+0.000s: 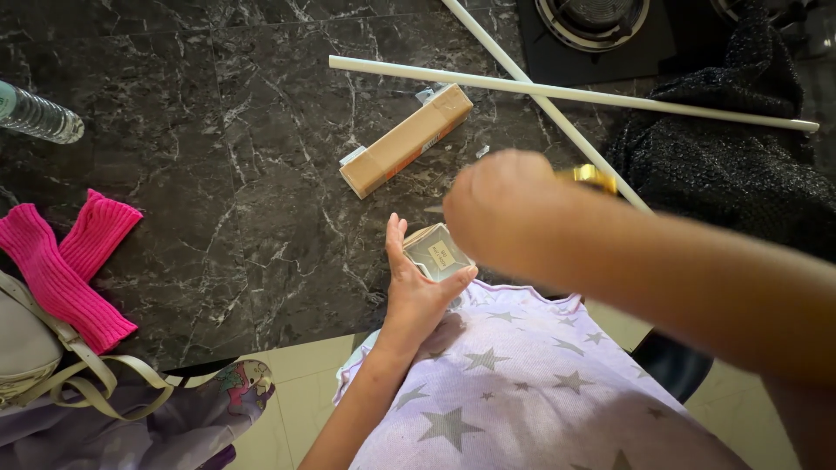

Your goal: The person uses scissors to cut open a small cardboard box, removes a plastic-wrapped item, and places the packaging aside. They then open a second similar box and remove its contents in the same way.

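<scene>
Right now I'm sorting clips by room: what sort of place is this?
Probably a home kitchen: a dark marble-look counter with a gas hob burner at its far edge, and pale floor tiles below.

Centre of frame: my left hand (418, 292) holds small glass-like bottle (438, 252), glossy. My right hand (501, 209) on shiny gold metal cap (590, 177). Upper centre: matt cardboard box (406, 139), smooth white plastic rods (566, 91). Countertop (218, 130) polished black marble. Left edge: pink ribbed knit cloth (65, 261).
</scene>
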